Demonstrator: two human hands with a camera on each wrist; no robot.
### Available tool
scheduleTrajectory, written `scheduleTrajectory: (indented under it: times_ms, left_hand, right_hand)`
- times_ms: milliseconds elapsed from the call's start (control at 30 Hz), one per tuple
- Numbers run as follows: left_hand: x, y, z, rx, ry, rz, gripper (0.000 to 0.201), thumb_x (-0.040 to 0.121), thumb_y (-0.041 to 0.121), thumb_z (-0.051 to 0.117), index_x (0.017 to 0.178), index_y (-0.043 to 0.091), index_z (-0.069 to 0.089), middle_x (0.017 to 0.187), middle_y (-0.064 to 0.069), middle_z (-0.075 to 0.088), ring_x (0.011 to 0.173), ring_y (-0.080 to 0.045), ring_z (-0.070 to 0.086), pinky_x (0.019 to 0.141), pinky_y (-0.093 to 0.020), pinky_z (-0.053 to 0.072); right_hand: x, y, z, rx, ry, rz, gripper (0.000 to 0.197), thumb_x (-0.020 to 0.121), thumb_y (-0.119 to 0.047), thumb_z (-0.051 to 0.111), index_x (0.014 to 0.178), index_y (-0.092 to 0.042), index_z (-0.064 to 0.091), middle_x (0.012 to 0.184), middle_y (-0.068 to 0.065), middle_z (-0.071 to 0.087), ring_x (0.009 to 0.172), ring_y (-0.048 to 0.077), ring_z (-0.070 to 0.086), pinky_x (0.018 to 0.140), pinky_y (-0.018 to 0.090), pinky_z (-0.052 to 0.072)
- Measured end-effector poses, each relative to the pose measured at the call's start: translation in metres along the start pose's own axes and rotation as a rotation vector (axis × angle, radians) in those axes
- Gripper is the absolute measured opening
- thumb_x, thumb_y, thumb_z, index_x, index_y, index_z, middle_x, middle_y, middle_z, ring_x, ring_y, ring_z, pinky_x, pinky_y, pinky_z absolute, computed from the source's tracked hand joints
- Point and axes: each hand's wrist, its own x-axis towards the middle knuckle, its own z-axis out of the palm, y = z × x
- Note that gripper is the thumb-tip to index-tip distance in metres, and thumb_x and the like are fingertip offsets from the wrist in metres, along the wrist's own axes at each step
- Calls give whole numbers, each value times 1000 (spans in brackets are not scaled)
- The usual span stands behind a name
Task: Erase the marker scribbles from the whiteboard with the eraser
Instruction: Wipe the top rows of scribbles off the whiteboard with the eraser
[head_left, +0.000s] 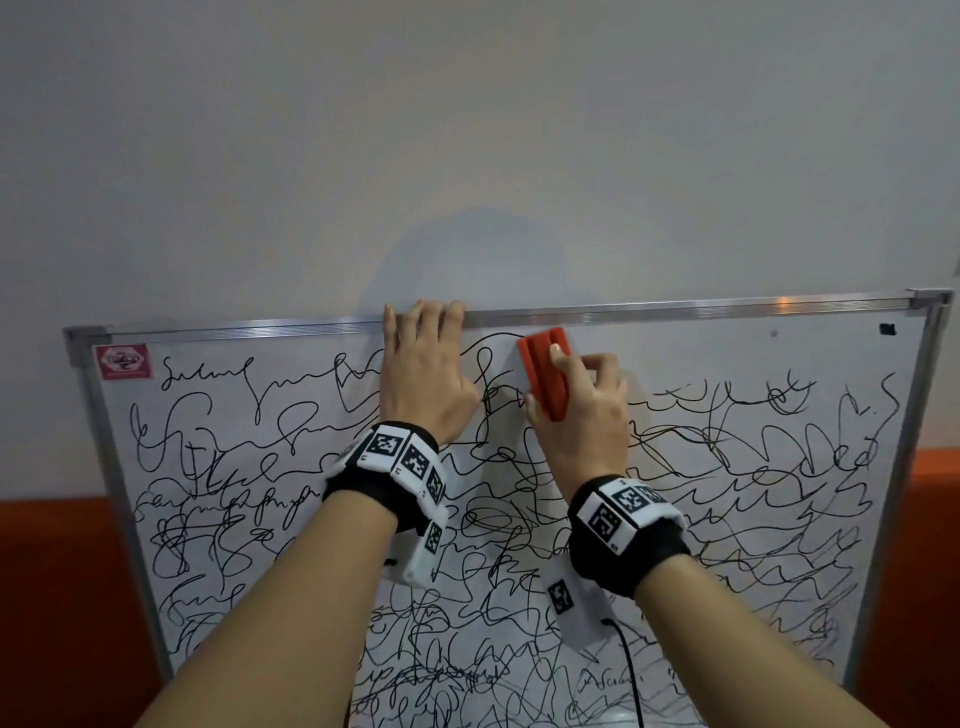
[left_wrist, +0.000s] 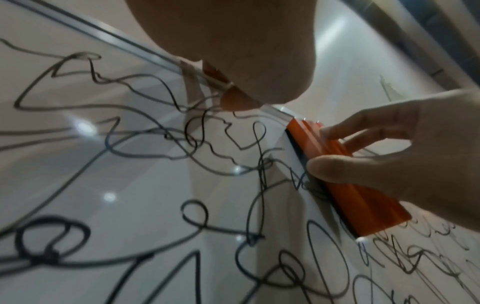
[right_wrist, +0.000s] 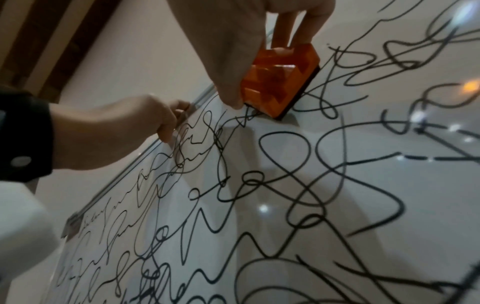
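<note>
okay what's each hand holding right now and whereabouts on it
The right hand grips the orange eraser by its long sides, thumb on one, fingers on the other. The left hand holds the whiteboard by its top frame edge.

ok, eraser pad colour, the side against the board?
Black, under an orange body: the eraser pad edge shows best in the right wrist view.

office/classrm-type rm | wall-leaned whiteboard (head_left: 779, 519) w/ alu frame | plain wall (head_left: 467, 130), orange band
</note>
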Motion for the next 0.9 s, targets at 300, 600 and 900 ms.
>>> scheduleTrajectory:
  times_ms: [300, 600, 900]
  left_hand:
    - [-8, -29, -11, 59, -25, 17, 80, 67, 12, 59, 145, 15, 37, 143, -2, 40, 141, -24, 29, 124, -50, -3]
    - [-8, -22, -3, 42, -15, -41, 81, 70, 12, 59, 147, 17, 32, 147, -2, 34, 147, -23, 19, 123, -50, -1]
    - [-8, -23, -5, 78, -54, -45, 86, 77, 17, 60, 153, 16, 22, 155, -2, 26, 150, -23, 11, 123, -51, -5]
  right_hand:
    - [-1, -17, 12, -29, 4, -102, 54, 74, -25, 83, 123, -14, 63, 112, 12, 57, 91, 34, 52, 70, 46, 54]
    - [1, -27, 18, -36, -32, -136, 54, 74, -25, 83, 123, -14, 63, 113, 12, 56, 92, 34, 53, 72, 49, 54]
    - [-5, -26, 16, -16, -4, -98, 54, 76, -22, 82, 125, -18, 61, 115, 9, 55, 95, 33, 51, 76, 49, 53]
